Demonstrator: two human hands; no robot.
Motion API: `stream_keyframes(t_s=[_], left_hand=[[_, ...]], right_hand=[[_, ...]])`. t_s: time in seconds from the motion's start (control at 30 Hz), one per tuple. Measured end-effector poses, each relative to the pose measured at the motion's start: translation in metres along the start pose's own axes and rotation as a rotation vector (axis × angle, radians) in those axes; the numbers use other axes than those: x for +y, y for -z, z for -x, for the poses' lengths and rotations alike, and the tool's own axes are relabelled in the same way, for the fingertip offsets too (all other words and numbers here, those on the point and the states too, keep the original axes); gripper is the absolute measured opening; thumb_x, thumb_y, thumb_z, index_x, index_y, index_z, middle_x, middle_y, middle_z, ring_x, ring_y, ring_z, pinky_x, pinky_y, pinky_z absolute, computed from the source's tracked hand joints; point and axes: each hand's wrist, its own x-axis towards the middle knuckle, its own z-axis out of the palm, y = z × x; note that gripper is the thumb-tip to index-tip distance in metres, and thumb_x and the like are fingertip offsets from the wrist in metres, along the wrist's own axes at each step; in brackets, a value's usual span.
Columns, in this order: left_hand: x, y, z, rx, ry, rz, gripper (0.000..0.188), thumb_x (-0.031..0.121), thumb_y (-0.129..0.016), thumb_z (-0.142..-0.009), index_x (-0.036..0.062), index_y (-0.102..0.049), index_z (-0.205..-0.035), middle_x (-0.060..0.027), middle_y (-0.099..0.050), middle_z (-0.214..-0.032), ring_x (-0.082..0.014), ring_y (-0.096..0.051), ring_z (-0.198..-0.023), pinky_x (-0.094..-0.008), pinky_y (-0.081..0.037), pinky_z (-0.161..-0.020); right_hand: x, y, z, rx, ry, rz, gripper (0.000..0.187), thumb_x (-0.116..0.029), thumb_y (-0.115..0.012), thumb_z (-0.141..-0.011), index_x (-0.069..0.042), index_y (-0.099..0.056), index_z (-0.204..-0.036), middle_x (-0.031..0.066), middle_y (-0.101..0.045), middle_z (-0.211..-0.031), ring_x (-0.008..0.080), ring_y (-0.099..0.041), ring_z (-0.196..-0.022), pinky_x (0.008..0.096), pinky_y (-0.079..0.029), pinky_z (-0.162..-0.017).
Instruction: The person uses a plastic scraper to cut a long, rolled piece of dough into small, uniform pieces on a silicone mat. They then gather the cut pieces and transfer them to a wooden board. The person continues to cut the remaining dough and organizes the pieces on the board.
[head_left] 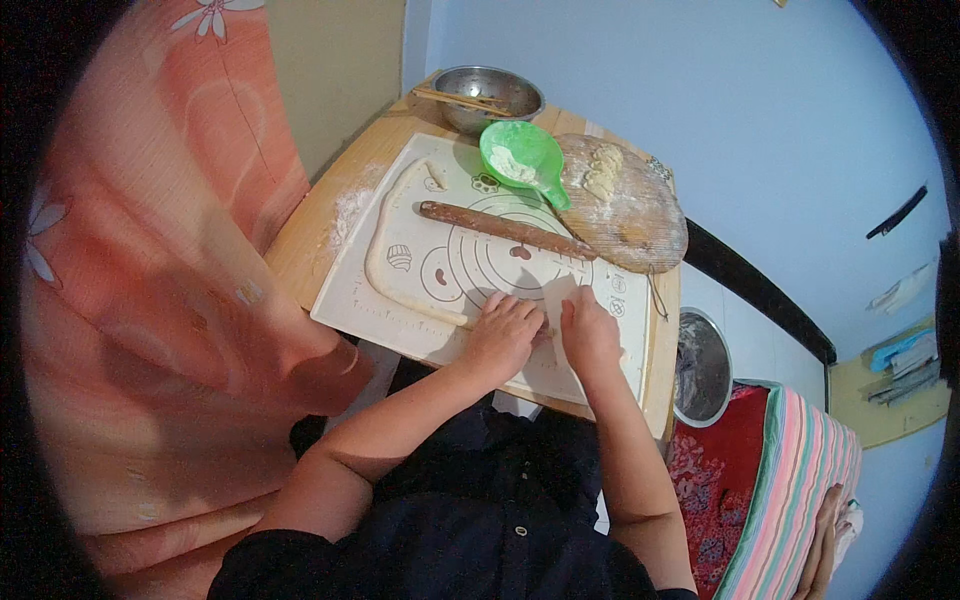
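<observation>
A long rope of dough (376, 243) curves down the left side of a white printed baking mat (340, 300) and along its near edge. Over the near end of that rope lies my left hand (505, 330), fingers stretched out and slightly apart. Just to its right, my right hand (590, 335) is closed around a pale, flat dough scraper (562, 305), held on edge against the mat. Small bits between the two hands are mostly hidden. Beyond them a wooden rolling pin (505, 230) lies slantwise across the mat.
A green scoop with flour (545, 172) sits at the mat's far edge. Behind it stands a metal bowl (535, 100) with chopsticks across it. At the far right, a round woven board (640, 225) bears several dough pieces. Another metal basin (715, 370) is right of the table.
</observation>
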Motion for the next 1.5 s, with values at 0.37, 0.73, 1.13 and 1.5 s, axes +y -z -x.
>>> stream_keyframes(t_s=[0.37, 0.73, 1.13, 1.5], left_hand=[[-0.001, 0.005, 0.012, 0.099, 0.004, 0.022, 0.013, 0.016, -0.068, -0.077, 0.0091, -0.062, -0.086, -0.0053, -0.057, -0.090, -0.0235, -0.055, -0.094, -0.0393, -0.037, -0.093], [0.001, 0.008, 0.014, 0.043, -0.029, 0.046, 0.023, 0.008, -0.069, -0.072, 0.0082, -0.061, -0.093, -0.0072, -0.057, -0.096, -0.0258, -0.054, -0.100, -0.0408, -0.036, -0.096], [-0.013, 0.014, 0.000, -0.055, 0.062, 0.148, 0.022, 0.012, -0.066, -0.078, 0.0073, -0.060, -0.099, -0.0092, -0.056, -0.100, -0.0281, -0.055, -0.101, -0.0420, -0.042, -0.090], [-0.019, 0.017, -0.008, 0.043, 0.040, 0.046, 0.012, 0.014, -0.067, -0.077, 0.0081, -0.061, -0.086, -0.0067, -0.060, -0.090, -0.0257, -0.057, -0.093, -0.0397, -0.040, -0.086]], right_hand=[[-0.001, 0.021, 0.000, 0.114, 0.055, -0.090, 0.018, -0.019, -0.056, -0.092, -0.003, -0.047, -0.090, 0.0259, -0.062, -0.068, 0.0459, -0.061, -0.065, 0.0543, -0.048, -0.059], [-0.004, 0.002, 0.014, 0.025, 0.073, -0.065, 0.019, -0.020, -0.054, -0.092, -0.003, -0.046, -0.091, 0.0246, -0.062, -0.067, 0.0444, -0.062, -0.065, 0.0536, -0.050, -0.060], [0.012, -0.002, -0.012, 0.063, -0.009, -0.035, 0.020, -0.020, -0.053, -0.093, -0.001, -0.047, -0.092, 0.0269, -0.063, -0.071, 0.0443, -0.063, -0.068, 0.0535, -0.050, -0.062], [-0.018, 0.017, -0.013, 0.045, 0.105, -0.128, 0.020, -0.018, -0.057, -0.091, -0.001, -0.047, -0.089, 0.0266, -0.062, -0.069, 0.0457, -0.062, -0.066, 0.0539, -0.049, -0.059]])
